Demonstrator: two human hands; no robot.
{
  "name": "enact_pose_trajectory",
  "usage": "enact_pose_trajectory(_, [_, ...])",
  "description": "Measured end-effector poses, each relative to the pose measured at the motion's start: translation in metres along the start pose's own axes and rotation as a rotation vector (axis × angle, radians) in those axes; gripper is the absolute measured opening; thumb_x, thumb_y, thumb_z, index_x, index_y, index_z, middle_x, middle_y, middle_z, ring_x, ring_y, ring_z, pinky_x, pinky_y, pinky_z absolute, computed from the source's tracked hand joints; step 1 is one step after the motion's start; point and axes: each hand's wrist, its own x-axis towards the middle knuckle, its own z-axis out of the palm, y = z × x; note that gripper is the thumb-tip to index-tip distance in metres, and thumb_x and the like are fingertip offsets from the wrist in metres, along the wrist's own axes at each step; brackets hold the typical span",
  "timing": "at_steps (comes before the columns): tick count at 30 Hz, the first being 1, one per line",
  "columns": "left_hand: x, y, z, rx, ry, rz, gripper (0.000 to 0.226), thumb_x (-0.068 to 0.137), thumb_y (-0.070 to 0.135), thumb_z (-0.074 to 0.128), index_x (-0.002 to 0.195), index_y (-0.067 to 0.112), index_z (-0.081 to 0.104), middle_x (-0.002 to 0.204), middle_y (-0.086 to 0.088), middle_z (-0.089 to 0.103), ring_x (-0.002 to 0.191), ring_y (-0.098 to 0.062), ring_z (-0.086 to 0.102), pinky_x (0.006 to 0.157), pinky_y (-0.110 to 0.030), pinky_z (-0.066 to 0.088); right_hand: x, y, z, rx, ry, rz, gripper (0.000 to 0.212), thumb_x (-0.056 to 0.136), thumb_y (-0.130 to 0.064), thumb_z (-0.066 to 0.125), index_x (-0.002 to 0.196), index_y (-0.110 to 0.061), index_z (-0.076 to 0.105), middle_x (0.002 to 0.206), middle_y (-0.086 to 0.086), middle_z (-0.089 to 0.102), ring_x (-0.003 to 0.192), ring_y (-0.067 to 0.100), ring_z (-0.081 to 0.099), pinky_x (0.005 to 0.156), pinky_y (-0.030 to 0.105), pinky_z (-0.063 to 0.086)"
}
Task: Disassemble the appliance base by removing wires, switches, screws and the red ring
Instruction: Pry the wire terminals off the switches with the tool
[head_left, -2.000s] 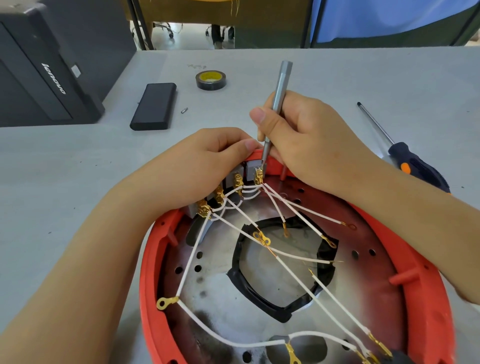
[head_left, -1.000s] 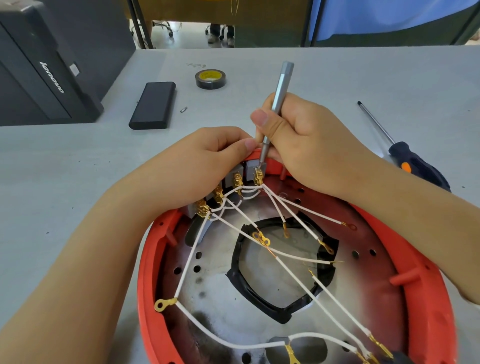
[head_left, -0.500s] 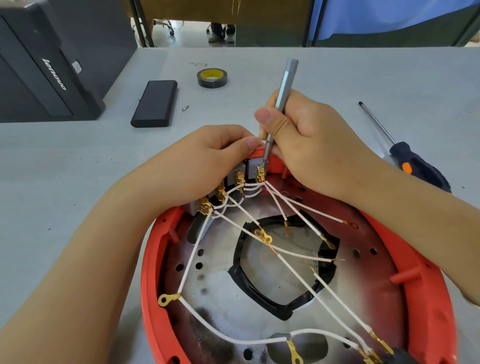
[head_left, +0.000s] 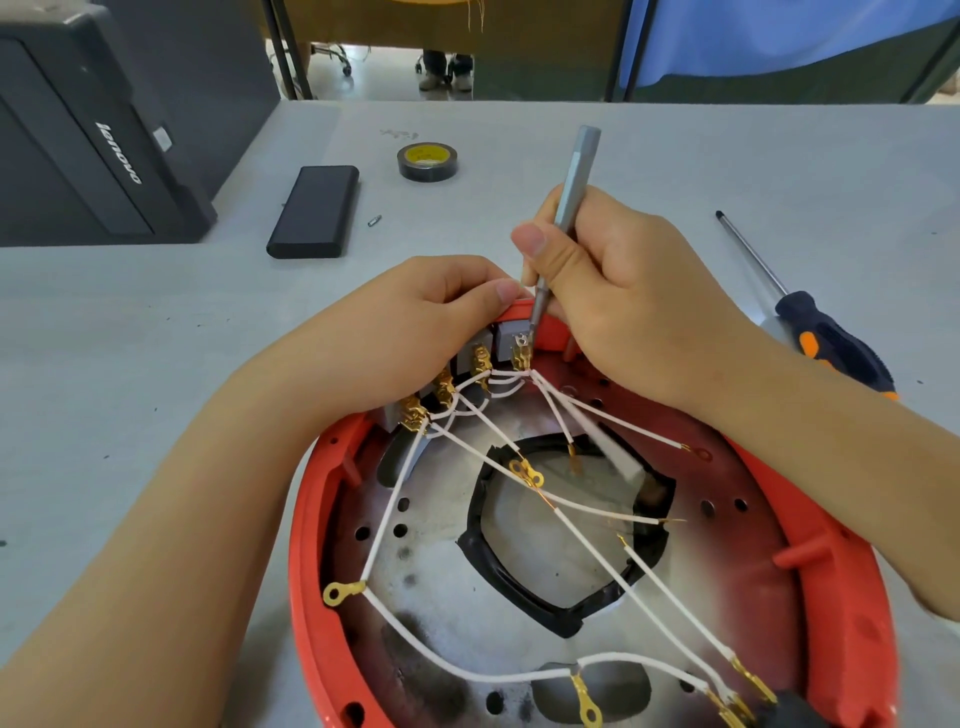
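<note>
Head view: your hands work at the switches (head_left: 506, 345).
Your right hand (head_left: 618, 301) grips the slim screwdriver (head_left: 566, 202), tip on a terminal; your left hand (head_left: 410, 332) pinches the switch block at the red ring (head_left: 306, 525).

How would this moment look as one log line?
right hand: grips slim screwdriver, tip at switch terminal | left hand: steadies switches

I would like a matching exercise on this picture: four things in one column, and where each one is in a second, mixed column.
Things:
1. grey screwdriver
2. tape roll
3. black-handled screwdriver
4. black case

Places:
A. on the table, right of the right hand
B. beside the computer tower
C. held in the right hand
D. far on the table, behind the hands

Pairs: 1-C, 2-D, 3-A, 4-B
</note>
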Motion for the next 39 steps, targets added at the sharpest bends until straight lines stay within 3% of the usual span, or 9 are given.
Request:
enact_pose_trajectory(4, [-0.001, 0.000, 0.000, -0.034, 0.001, -0.013, 0.025, 0.097, 0.043, 0.042, 0.094, 0.034, 0.066, 0.093, -0.010, 0.070, 0.088, -0.036, 0.065, 0.079, -0.051, 0.053, 0.003, 0.003, 0.000, 0.144, 0.056, 0.089, 0.027, 0.101, -0.030, 0.044, 0.075, -0.024, 0.049, 0.045, -0.019, 0.050, 0.044, 0.000, 0.049, 0.052, 0.015, 0.032])
enact_pose_trajectory(15, [0.002, 0.008, -0.003, -0.020, -0.078, 0.018, 0.025, 0.097, 0.043, 0.042, 0.091, 0.037, 0.066, 0.093, -0.004, 0.070, 0.088, -0.032, 0.065, 0.081, -0.051, 0.053, -0.003, -0.002, -0.005, 0.281, 0.074, 0.253, 0.030, 0.101, -0.034, 0.042, 0.075, -0.020, 0.051, 0.044, -0.011, 0.047, 0.041, 0.002, 0.042, 0.050, 0.021, 0.035])
enact_pose_trajectory(20, [0.002, 0.008, -0.002, -0.037, -0.073, 0.017, 0.030, 0.098, 0.043, 0.040, 0.096, 0.031, 0.067, 0.096, -0.011, 0.069, 0.091, -0.037, 0.064, 0.085, -0.053, 0.051, 0.002, -0.015, -0.015, 0.378, -0.081, 0.205, 0.028, 0.102, -0.026, 0.039, 0.080, -0.010, 0.048, 0.054, 0.008, 0.039, 0.034, 0.002, 0.040, 0.038, 0.015, 0.033])
enact_pose_trajectory(25, [0.005, 0.007, 0.000, -0.038, -0.019, 0.039, 0.034, 0.101, 0.035, 0.036, 0.104, 0.019, 0.066, 0.097, -0.013, 0.068, 0.086, -0.026, 0.063, 0.087, -0.041, 0.050, 0.008, -0.008, -0.002, 0.435, -0.064, 0.161, 0.029, 0.102, -0.025, 0.038, 0.080, -0.010, 0.048, 0.051, 0.003, 0.039, 0.037, 0.007, 0.034, 0.039, 0.015, 0.031])
enact_pose_trajectory(28, [0.006, 0.006, 0.000, -0.038, -0.012, 0.037, 0.034, 0.101, 0.033, 0.037, 0.106, 0.016, 0.065, 0.103, -0.012, 0.069, 0.097, -0.028, 0.063, 0.091, -0.044, 0.047, 0.006, 0.001, 0.002, 0.426, -0.077, 0.143, 0.029, 0.102, -0.026, 0.039, 0.079, -0.012, 0.051, 0.049, -0.002, 0.041, 0.039, 0.006, 0.036, 0.041, 0.012, 0.033])
enact_pose_trajectory(31, [0.008, 0.005, 0.001, -0.052, -0.013, 0.037, 0.035, 0.101, 0.035, 0.036, 0.103, 0.016, 0.066, 0.098, -0.013, 0.069, 0.089, -0.028, 0.065, 0.083, -0.040, 0.051, 0.004, 0.004, 0.002, 0.410, -0.090, 0.101, 0.028, 0.099, -0.032, 0.042, 0.078, -0.018, 0.052, 0.048, -0.006, 0.044, 0.040, 0.004, 0.039, 0.043, 0.009, 0.034])
enact_pose_trajectory(33, [0.008, 0.002, 0.000, -0.065, -0.002, 0.052, 0.036, 0.100, 0.037, 0.037, 0.087, 0.024, 0.068, 0.069, 0.000, 0.068, 0.058, -0.010, 0.059, 0.059, -0.023, 0.051, 0.004, 0.006, 0.003, 0.353, -0.105, 0.077, 0.025, 0.098, -0.032, 0.043, 0.077, -0.022, 0.052, 0.047, -0.006, 0.047, 0.038, 0.003, 0.040, 0.042, 0.010, 0.033])
enact_pose_trajectory(35, [0.008, 0.001, 0.001, -0.077, 0.012, 0.066, 0.039, 0.100, 0.036, 0.036, 0.071, 0.031, 0.063, 0.046, 0.015, 0.054, 0.041, 0.001, 0.044, 0.041, -0.009, 0.035, 0.004, 0.006, 0.004, 0.297, -0.132, 0.064, 0.024, 0.098, -0.032, 0.043, 0.077, -0.025, 0.052, 0.048, -0.006, 0.049, 0.039, 0.003, 0.041, 0.043, 0.012, 0.034])
enact_pose_trajectory(39, [0.007, 0.001, 0.001, -0.101, 0.019, 0.095, 0.041, 0.100, 0.031, 0.037, 0.068, 0.034, 0.062, 0.047, 0.025, 0.055, 0.047, 0.008, 0.051, 0.047, -0.002, 0.035, 0.005, 0.007, 0.003, 0.293, -0.160, 0.064, 0.022, 0.097, -0.035, 0.043, 0.079, -0.027, 0.052, 0.050, -0.006, 0.052, 0.042, 0.004, 0.045, 0.045, 0.011, 0.035])
